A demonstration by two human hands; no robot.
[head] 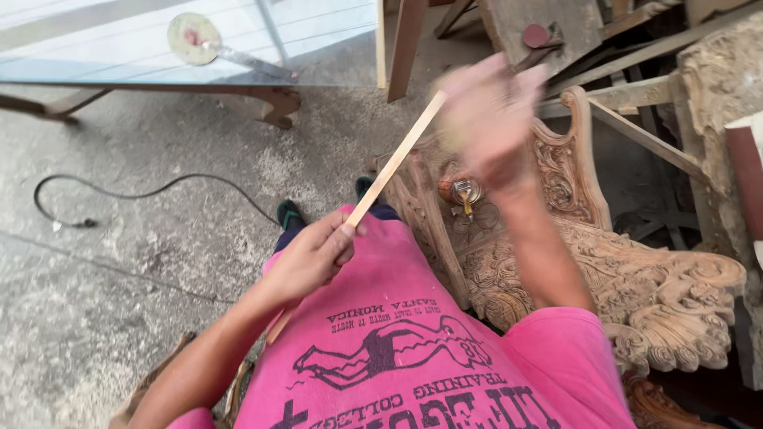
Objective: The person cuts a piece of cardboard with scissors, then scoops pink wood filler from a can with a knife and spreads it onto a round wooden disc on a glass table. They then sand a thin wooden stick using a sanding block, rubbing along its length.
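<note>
Stick (393,163): thin, pale, slanting above your lap beside the carved chair (604,270). Your left hand (314,258) closes on its lower end; your right hand (489,119), blurred, meets the upper end, grip unreadable. Step: handling the stick.

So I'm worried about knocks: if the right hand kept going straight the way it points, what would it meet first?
Probably the wooden boards just beyond the blurred right hand; depth is unclear, though.

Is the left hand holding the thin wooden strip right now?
Yes, the left hand has its fingers closed around the lower part of the thin wooden strip, which slants up towards the blurred right hand.
</note>
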